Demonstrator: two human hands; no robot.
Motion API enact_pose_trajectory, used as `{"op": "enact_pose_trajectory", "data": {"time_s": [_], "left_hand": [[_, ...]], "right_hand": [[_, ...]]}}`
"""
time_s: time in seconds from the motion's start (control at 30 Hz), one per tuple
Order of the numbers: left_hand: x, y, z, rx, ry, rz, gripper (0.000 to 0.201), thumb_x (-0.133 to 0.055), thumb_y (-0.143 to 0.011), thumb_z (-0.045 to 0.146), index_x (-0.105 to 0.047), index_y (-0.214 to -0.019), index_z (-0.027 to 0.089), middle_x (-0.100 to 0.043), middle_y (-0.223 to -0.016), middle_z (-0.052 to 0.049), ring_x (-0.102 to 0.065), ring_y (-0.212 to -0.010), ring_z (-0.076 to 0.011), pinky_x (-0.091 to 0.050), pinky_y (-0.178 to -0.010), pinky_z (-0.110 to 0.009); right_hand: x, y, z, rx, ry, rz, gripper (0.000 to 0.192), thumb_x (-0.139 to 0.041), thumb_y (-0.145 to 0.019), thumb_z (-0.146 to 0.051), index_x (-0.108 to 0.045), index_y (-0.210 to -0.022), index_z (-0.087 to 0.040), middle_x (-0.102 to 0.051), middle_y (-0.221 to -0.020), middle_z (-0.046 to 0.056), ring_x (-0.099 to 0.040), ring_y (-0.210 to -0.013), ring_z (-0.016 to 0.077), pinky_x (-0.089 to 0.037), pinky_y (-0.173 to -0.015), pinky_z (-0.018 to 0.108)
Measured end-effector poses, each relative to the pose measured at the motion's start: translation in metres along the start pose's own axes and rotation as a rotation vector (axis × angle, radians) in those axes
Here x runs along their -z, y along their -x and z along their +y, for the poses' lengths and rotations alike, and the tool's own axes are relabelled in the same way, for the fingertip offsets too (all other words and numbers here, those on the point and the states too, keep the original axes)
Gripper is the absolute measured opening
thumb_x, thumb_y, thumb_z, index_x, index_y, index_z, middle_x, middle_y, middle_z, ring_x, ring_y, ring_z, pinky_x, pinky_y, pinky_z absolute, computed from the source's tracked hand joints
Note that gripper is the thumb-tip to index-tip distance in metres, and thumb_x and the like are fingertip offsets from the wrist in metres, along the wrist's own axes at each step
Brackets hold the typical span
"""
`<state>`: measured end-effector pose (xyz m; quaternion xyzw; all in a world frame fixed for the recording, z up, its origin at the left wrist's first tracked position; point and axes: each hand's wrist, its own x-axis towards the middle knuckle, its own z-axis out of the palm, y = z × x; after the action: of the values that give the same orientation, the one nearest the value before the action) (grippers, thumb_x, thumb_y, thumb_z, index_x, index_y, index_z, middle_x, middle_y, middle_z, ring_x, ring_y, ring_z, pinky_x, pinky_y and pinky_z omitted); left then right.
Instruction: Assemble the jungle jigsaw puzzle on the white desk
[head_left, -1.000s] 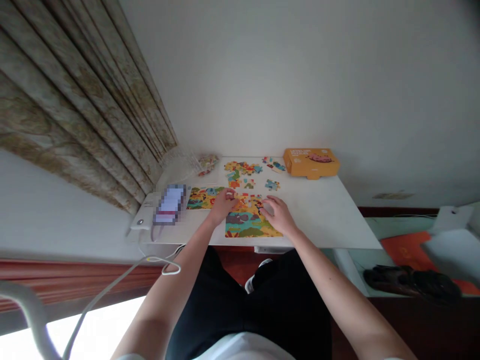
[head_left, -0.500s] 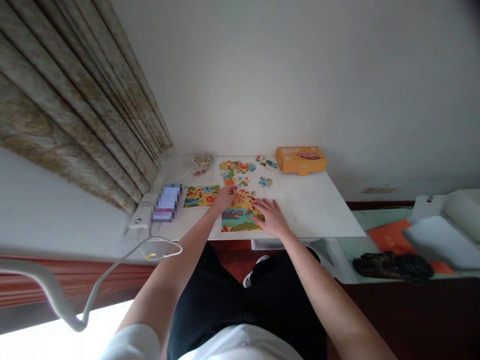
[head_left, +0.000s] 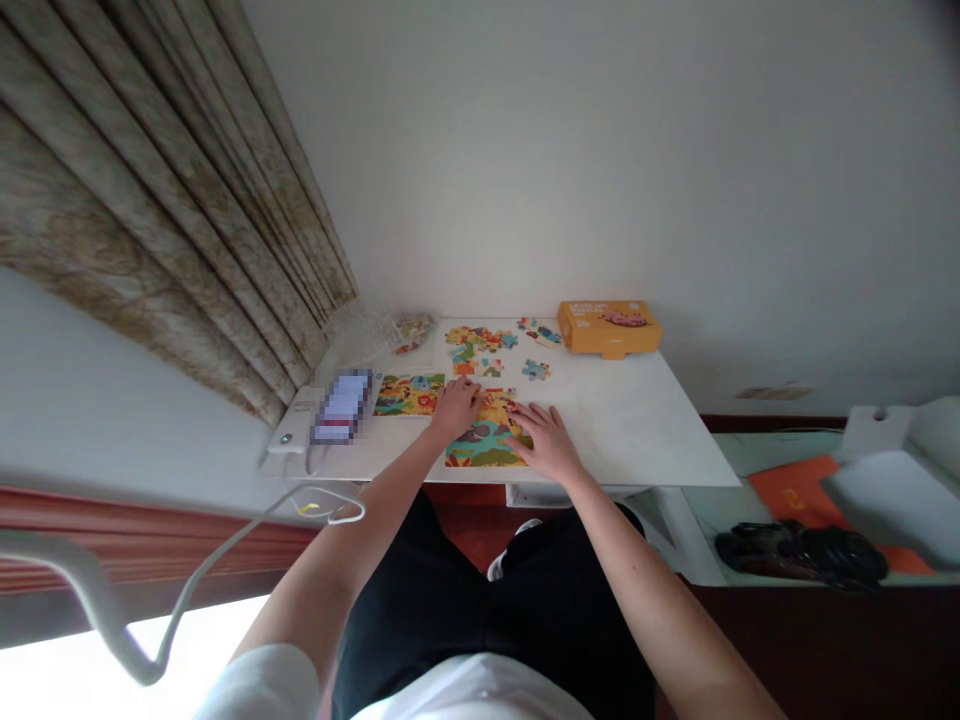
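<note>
A partly assembled jigsaw puzzle with a colourful animal picture lies near the table's front edge. My left hand rests palm down over its upper left corner, fingers slightly bent and apart, covering that part. I can make out no piece in it. On the puzzle's right side lies my right hand, fingers spread and stretched out, touching the pieces. Left of the puzzle is a picture card with similar animals, partly behind my left hand. Loose puzzle pieces lie beyond my hands, with a blue piece apart from them.
An orange puzzle box stands at the back right of the white table. A phone with a cable lies at the left. Clear plastic packaging sits by the curtain. An open white box is at the far right.
My left hand has drawn slightly nearer and gone from a pinch-like pose to lying over the puzzle's upper left. My right hand stays on the puzzle. The view has shifted a little.
</note>
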<state>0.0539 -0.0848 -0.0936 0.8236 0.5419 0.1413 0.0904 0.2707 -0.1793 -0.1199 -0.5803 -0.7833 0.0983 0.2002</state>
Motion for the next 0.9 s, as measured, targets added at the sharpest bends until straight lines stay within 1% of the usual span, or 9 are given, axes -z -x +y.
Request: {"op": "enact_pose_trajectory", "data": {"time_s": [0.1,0.17,0.27,0.33,0.4,0.53,0.67,0.77,0.9], "left_hand": [[-0.003,0.017,0.007,-0.092,-0.014,0.036,0.037,-0.048,-0.106,0.031,-0.066,-0.136,0.020,-0.064,-0.142,-0.015,-0.057,-0.134,-0.0297,-0.040,-0.117,-0.047],[-0.008,0.031,0.013,-0.140,-0.035,0.024,0.044,-0.049,-0.106,0.037,-0.062,-0.142,0.017,-0.059,-0.151,-0.018,-0.052,-0.143,-0.0314,-0.035,-0.123,-0.049],[-0.015,0.049,0.023,-0.131,-0.106,-0.042,0.059,-0.044,-0.106,0.046,-0.053,-0.152,0.011,-0.047,-0.161,-0.021,-0.040,-0.153,-0.0349,-0.028,-0.127,-0.053],[-0.019,0.056,0.027,-0.106,-0.138,-0.085,0.066,-0.040,-0.107,0.050,-0.046,-0.157,0.008,-0.041,-0.165,-0.022,-0.036,-0.156,-0.0359,-0.026,-0.128,-0.055],[-0.021,0.058,0.029,-0.090,-0.142,-0.105,0.067,-0.038,-0.107,0.051,-0.042,-0.160,0.010,-0.039,-0.166,-0.020,-0.034,-0.157,-0.0355,-0.024,-0.129,-0.056],[-0.020,0.054,0.028,-0.064,-0.119,-0.118,0.065,-0.036,-0.107,0.051,-0.040,-0.162,0.017,-0.037,-0.168,-0.017,-0.033,-0.157,-0.0334,-0.019,-0.129,-0.059],[-0.018,0.053,0.030,-0.051,-0.101,-0.135,0.065,-0.031,-0.108,0.052,-0.040,-0.162,0.017,-0.039,-0.167,-0.018,-0.033,-0.157,-0.0331,-0.015,-0.128,-0.064],[-0.017,0.055,0.033,-0.042,-0.112,-0.130,0.064,-0.030,-0.108,0.050,-0.041,-0.162,0.016,-0.038,-0.167,-0.018,-0.032,-0.158,-0.0332,-0.014,-0.129,-0.064],[-0.020,0.057,0.037,-0.033,-0.134,-0.090,0.063,-0.034,-0.108,0.048,-0.041,-0.162,0.016,-0.041,-0.165,-0.019,-0.035,-0.156,-0.0352,-0.015,-0.129,-0.063]], "right_hand": [[-0.001,0.000,0.001,0.012,-0.005,0.010,0.046,-0.059,-0.100,-0.047,-0.063,-0.143,-0.029,-0.055,-0.157,0.007,-0.047,-0.147,0.0370,-0.029,-0.122,0.068],[-0.001,0.000,0.001,0.014,-0.006,0.014,0.046,-0.059,-0.100,-0.047,-0.063,-0.143,-0.029,-0.055,-0.157,0.007,-0.048,-0.147,0.0370,-0.029,-0.122,0.068],[-0.001,0.000,0.000,0.014,-0.009,0.017,0.046,-0.059,-0.100,-0.047,-0.064,-0.142,-0.028,-0.056,-0.157,0.007,-0.048,-0.147,0.0370,-0.029,-0.122,0.068],[-0.001,0.000,0.000,0.012,-0.009,0.017,0.047,-0.059,-0.101,-0.048,-0.064,-0.142,-0.028,-0.056,-0.157,0.007,-0.048,-0.147,0.0369,-0.029,-0.123,0.067],[-0.001,0.000,0.000,0.009,-0.008,0.016,0.047,-0.058,-0.101,-0.048,-0.064,-0.142,-0.028,-0.056,-0.157,0.007,-0.048,-0.147,0.0367,-0.029,-0.123,0.067],[-0.002,0.000,0.001,0.015,-0.001,0.020,0.046,-0.059,-0.100,-0.047,-0.064,-0.142,-0.029,-0.056,-0.156,0.008,-0.048,-0.147,0.0367,-0.030,-0.122,0.068],[-0.002,0.000,0.001,0.014,-0.003,0.014,0.046,-0.059,-0.100,-0.048,-0.064,-0.142,-0.029,-0.056,-0.157,0.007,-0.047,-0.147,0.0366,-0.030,-0.122,0.068],[-0.002,0.000,0.001,0.009,-0.015,0.010,0.046,-0.059,-0.100,-0.048,-0.064,-0.142,-0.029,-0.056,-0.157,0.008,-0.047,-0.147,0.0366,-0.029,-0.123,0.068],[-0.001,0.001,0.001,0.016,-0.022,0.015,0.046,-0.061,-0.099,-0.047,-0.065,-0.141,-0.030,-0.058,-0.155,0.009,-0.049,-0.146,0.0358,-0.031,-0.122,0.068]]}}
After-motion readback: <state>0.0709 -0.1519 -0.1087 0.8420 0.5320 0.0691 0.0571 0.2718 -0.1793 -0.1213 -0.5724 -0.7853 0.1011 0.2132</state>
